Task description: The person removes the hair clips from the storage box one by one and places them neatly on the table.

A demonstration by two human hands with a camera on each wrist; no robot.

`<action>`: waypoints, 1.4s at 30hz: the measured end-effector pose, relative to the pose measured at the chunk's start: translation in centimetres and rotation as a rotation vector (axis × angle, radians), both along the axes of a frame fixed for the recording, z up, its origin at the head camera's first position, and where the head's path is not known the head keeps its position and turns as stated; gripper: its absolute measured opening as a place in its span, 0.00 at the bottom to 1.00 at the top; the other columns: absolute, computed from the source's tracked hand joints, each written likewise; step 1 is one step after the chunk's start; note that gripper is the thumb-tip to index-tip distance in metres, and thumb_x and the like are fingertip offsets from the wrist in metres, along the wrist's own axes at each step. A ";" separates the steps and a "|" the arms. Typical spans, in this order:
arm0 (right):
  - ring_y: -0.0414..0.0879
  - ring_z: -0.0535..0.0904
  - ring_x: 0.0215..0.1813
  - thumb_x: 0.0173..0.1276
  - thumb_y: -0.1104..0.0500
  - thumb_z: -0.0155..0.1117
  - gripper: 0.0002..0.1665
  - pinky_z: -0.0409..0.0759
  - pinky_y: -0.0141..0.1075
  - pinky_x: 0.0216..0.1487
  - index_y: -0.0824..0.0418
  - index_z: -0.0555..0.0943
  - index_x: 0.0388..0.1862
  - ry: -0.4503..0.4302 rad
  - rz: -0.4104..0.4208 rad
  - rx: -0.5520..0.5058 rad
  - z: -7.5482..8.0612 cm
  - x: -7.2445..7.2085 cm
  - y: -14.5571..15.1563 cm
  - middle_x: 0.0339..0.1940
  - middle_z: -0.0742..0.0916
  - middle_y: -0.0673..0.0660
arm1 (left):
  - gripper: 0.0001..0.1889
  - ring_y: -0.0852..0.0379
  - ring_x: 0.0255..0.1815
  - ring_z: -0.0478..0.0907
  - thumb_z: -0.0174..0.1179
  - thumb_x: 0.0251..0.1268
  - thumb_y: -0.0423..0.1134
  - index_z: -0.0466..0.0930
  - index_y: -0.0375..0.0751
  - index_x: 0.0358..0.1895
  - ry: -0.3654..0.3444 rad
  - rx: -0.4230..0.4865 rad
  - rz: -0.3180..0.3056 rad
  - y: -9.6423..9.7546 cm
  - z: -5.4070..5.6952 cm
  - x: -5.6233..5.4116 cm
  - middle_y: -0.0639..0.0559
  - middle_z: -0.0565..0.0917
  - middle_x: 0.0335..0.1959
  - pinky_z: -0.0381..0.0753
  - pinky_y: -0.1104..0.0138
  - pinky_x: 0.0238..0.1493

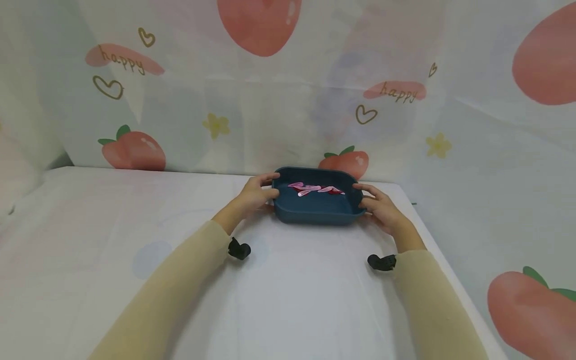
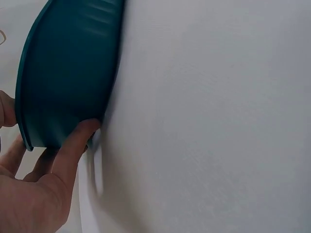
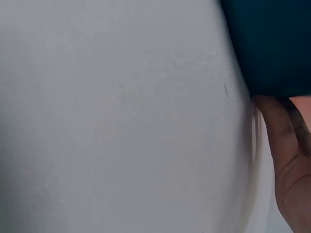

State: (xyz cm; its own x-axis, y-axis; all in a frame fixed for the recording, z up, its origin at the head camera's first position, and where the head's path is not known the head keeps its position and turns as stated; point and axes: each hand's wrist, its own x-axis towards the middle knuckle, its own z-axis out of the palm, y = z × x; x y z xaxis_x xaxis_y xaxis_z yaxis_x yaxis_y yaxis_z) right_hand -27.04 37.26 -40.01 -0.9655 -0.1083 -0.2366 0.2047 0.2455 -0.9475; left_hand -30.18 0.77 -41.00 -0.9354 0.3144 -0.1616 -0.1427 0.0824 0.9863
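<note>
A dark blue-green plastic bin (image 1: 315,218), rectangular with rounded corners, is at the far side of the table. Several small, slender pink and red pieces (image 1: 310,189) lie inside it, some with pale outlines; their kind is too small to make out. My left hand (image 1: 250,197) grips the bin's left end, thumb and fingers spread over the rim and lower side. At the opposite end my right hand (image 1: 383,210) holds it the same way. In the left wrist view the bin's outer wall (image 2: 73,68) is close over the cloth. The right wrist view shows fingertips at the bin's lower edge (image 3: 272,58).
A white cloth (image 1: 306,295) covers the table, whose right edge runs just beyond my right forearm. Behind it hangs a backdrop (image 1: 288,120) printed with peaches, hearts and flowers. A black wrist mount (image 1: 239,249) shows at the left cuff, another black mount (image 1: 381,262) at the right.
</note>
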 end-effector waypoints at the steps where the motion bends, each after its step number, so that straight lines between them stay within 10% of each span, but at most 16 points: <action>1: 0.45 0.75 0.54 0.71 0.68 0.47 0.36 0.77 0.32 0.50 0.49 0.63 0.76 0.001 -0.002 0.001 0.1 0.1 -0.2 0.70 0.70 0.64 | 0.32 0.43 0.69 0.70 0.57 0.65 0.29 0.69 0.53 0.72 0.000 -0.006 0.002 -0.1 0.1 0.1 0.44 0.63 0.76 0.82 0.49 0.54; 42: 0.55 0.71 0.56 0.67 0.70 0.48 0.27 0.80 0.34 0.46 0.51 0.69 0.63 0.024 0.032 -0.026 0.1 3.7 -5.1 0.69 0.69 0.67 | 0.33 0.44 0.68 0.71 0.58 0.60 0.28 0.71 0.54 0.70 0.020 -0.045 -0.019 -6.0 -0.4 3.9 0.47 0.66 0.73 0.83 0.50 0.52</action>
State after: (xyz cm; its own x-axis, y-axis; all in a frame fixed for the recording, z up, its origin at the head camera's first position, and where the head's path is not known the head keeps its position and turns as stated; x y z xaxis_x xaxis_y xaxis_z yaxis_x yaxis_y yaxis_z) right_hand -23.32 32.14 -39.91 -0.9669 -0.1447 -0.2103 0.1745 0.2266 -0.9582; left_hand -26.29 -5.19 -41.43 -0.9326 0.3250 -0.1570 -0.1207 0.1292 0.9842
